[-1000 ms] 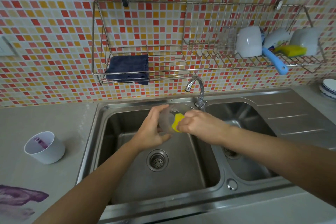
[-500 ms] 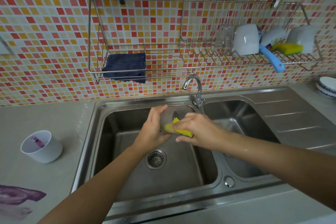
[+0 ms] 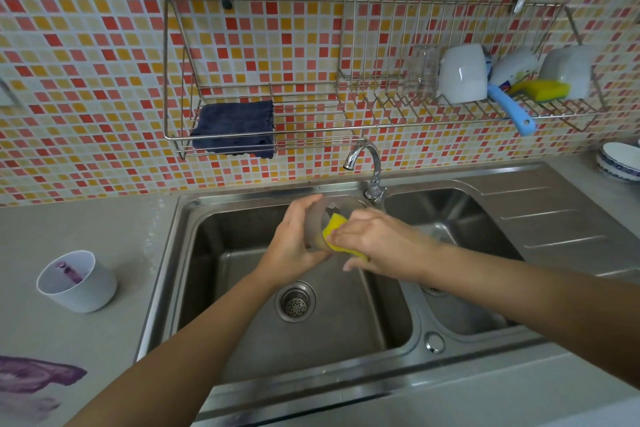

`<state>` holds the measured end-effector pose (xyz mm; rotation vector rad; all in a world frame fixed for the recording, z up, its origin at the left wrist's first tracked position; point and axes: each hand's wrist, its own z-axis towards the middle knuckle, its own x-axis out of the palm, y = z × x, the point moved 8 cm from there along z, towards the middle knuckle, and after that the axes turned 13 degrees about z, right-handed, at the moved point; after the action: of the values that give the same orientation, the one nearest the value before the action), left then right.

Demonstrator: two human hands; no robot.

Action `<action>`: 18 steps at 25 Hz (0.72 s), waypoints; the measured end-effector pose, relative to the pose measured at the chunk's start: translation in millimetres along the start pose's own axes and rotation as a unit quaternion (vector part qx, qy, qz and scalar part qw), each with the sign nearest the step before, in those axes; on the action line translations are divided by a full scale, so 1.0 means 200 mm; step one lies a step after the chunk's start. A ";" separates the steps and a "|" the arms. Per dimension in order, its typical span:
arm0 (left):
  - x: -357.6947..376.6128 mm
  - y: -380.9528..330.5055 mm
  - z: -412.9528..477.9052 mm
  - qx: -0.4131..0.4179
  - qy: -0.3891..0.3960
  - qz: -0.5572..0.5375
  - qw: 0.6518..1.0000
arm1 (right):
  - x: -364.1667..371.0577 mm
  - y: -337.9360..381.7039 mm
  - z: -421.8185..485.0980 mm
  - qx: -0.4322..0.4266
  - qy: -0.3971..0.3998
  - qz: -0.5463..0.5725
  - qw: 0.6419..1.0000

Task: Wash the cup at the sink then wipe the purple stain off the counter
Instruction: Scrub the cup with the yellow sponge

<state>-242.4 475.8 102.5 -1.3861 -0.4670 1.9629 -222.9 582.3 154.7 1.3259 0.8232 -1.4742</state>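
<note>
Over the left sink [image 3: 194, 253] basin, the left hand [image 3: 294, 243] grips a translucent cup [image 3: 317, 222] while the right hand [image 3: 377, 246] presses a yellow sponge [image 3: 334, 227] into it; a wet, soapy cup could slip and drop into the basin.

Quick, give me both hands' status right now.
Left hand: closed around the translucent cup, held over the sink.
Right hand: closed on the yellow sponge, pressed against the cup.
</note>
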 end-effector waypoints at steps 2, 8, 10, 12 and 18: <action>0.01 0.01 -0.02 -0.006 -0.025 -0.026 0.999 | 0.01 0.01 0.00 0.022 -0.012 0.018 1.000; 0.02 0.00 0.00 -0.005 0.061 -0.092 0.994 | -0.02 0.02 -0.01 -0.054 0.051 -0.106 0.992; 0.01 -0.03 0.00 0.009 0.022 -0.053 0.998 | -0.01 0.02 0.01 -0.051 0.058 -0.101 0.992; 0.00 -0.05 -0.02 -0.001 -0.029 -0.034 0.999 | 0.01 0.03 0.01 -0.025 0.045 -0.056 0.997; 0.01 -0.03 -0.02 0.021 0.064 -0.043 0.997 | -0.01 0.08 -0.06 -0.123 0.053 -0.148 0.980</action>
<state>-236.3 481.7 103.7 -1.4307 -0.4154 1.7936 -203.9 588.0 156.4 1.1373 1.2733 -1.4791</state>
